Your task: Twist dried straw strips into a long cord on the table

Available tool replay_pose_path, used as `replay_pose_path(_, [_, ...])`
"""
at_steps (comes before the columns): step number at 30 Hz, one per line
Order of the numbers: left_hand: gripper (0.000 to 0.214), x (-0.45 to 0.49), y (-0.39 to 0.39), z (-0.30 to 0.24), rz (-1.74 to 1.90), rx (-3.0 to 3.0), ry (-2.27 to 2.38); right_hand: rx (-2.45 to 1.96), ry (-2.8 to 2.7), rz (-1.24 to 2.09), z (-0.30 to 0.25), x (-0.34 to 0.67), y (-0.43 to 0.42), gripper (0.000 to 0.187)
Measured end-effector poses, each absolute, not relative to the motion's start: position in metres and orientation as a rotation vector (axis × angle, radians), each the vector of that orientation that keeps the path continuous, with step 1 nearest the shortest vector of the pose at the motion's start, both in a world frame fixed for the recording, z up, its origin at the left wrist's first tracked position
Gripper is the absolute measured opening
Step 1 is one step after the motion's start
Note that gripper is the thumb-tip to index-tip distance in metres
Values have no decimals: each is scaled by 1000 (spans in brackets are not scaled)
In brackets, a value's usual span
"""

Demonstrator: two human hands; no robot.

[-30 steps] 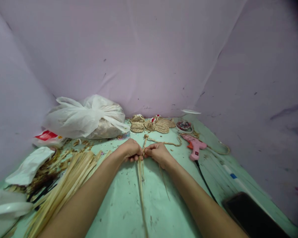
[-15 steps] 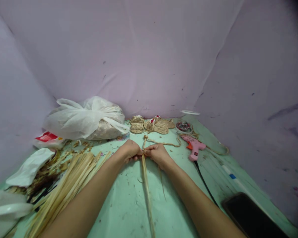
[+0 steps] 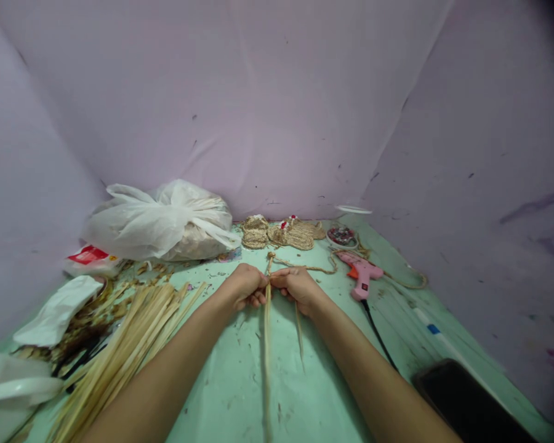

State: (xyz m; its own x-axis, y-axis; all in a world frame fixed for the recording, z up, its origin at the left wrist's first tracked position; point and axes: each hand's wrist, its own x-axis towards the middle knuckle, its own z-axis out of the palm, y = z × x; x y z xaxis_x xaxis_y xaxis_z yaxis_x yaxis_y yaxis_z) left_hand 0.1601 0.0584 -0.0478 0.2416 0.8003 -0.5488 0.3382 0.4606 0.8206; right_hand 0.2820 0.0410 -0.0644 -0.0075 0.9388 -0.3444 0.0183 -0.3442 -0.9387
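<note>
At the middle of the green table, my left hand [image 3: 247, 287] and my right hand [image 3: 296, 287] meet, both with fingers pinched on a tan fibre braid [image 3: 270, 264]. From the pinch a long flat fibre strand [image 3: 268, 363] runs down toward me. A shorter, thinner strand [image 3: 300, 335] hangs from under my right hand. The braid's knotted far end lies just beyond my fingers, and a twisted cord [image 3: 311, 268] trails from it to the right. Exactly how the strands cross between my fingertips is hidden.
Dry fibre strips [image 3: 124, 351] lie left, beside scraps and a white plastic bag [image 3: 166, 221]. Woven fibre pieces [image 3: 295, 234] and a small dish of beads [image 3: 341, 236] stand at the back. To the right are a pink glue gun [image 3: 361, 274] and a dark phone [image 3: 466, 400].
Both hands have shifted slightly while staying pinched on the braid. The long strand below has swung a little left and hangs straighter; the short strand has moved slightly as well.
</note>
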Motion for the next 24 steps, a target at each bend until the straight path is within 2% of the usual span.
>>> replay_pose_path(9, [17,163,56,-49,422,1035,1287,-1463,-1032,1473,-65,282,42,5])
replay_pose_path(16, [11,162,55,-52,473,1112,1340,-1381,-1099,1521,-64,286,41,5])
replay_pose_path(24, [5,161,55,-48,478,1147,1385,-1290,-1091,1606,-64,288,40,16])
